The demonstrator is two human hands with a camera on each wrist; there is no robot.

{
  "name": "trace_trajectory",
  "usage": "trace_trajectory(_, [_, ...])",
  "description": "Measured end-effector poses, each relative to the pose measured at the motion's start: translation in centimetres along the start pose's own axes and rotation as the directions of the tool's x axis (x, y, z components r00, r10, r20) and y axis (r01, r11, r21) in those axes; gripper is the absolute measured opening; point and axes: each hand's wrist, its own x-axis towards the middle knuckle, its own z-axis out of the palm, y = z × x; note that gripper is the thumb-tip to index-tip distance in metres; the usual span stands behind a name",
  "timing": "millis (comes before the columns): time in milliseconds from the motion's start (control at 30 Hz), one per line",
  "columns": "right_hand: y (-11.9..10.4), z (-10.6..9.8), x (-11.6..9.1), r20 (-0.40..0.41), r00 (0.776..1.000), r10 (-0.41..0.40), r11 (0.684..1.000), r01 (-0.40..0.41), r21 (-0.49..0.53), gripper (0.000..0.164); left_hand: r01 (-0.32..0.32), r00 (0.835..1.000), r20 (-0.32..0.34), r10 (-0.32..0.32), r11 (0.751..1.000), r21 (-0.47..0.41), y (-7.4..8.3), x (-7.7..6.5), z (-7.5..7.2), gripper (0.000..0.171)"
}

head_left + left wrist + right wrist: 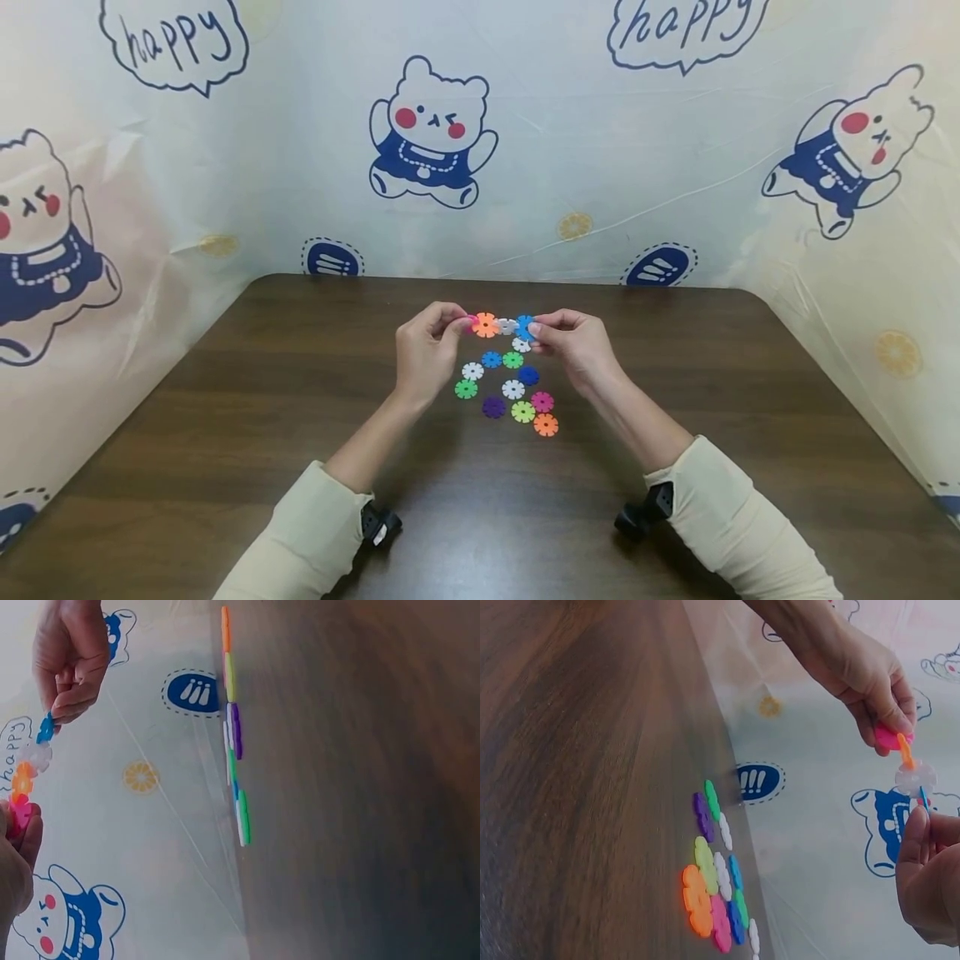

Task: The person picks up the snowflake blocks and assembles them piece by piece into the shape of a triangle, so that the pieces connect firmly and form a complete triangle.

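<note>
Raised over the table is a short chain of notched plastic snowflake discs, joined edge to edge. My left hand point(429, 352) pinches the pink disc point(21, 814) at one end between thumb and fingers. An orange disc point(486, 325) and a whitish disc point(915, 778) form the middle. At the other end, the thumb and fingers of my right hand point(583, 348) pinch a blue disc point(524, 326). Fingertips cover part of both end discs. Below the hands, loose discs lie on the tabletop, among them a purple disc point(493, 407) and a green disc point(466, 389).
The brown table point(225, 467) has rounded far corners. A patterned curtain point(540, 158) hangs behind it and at both sides. Near the loose group's front are an orange disc point(546, 425) and a yellow-green disc point(522, 412). Black devices point(381, 525) sit at both wrists.
</note>
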Motion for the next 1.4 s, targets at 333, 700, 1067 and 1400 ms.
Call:
trace_trajectory(333, [-0.7, 0.2, 0.3, -0.012, 1.0, -0.009, 0.998, 0.009, 0.066, 0.02, -0.033, 0.998, -0.056, 0.033, 0.999, -0.01, 0.3, -0.2, 0.5, 0.007])
trace_trajectory(700, [-1.1, 0.3, 0.8, 0.03, 0.999, -0.037, 0.999, 0.037, -0.009, 0.002, -0.025, 0.999, -0.027, 0.025, 1.0, 0.015, 3.3, 0.3, -0.2, 0.009])
trace_trajectory(1067, [0.1, -2.0, 4.1, 0.249, 0.964, 0.095, 0.994, -0.078, -0.078, 0.013, 0.126, 0.992, 0.026, -0.127, 0.992, 0.008, 4.1, 1.0, -1.1, 0.01])
trace_trajectory(1400, [3.2, -4.2, 8.7, 0.14, 0.982, 0.13, 0.931, -0.073, -0.357, 0.03, 0.154, 0.988, -0.022, -0.154, 0.988, 0.012, 4.2, 1.4, -1.7, 0.011])
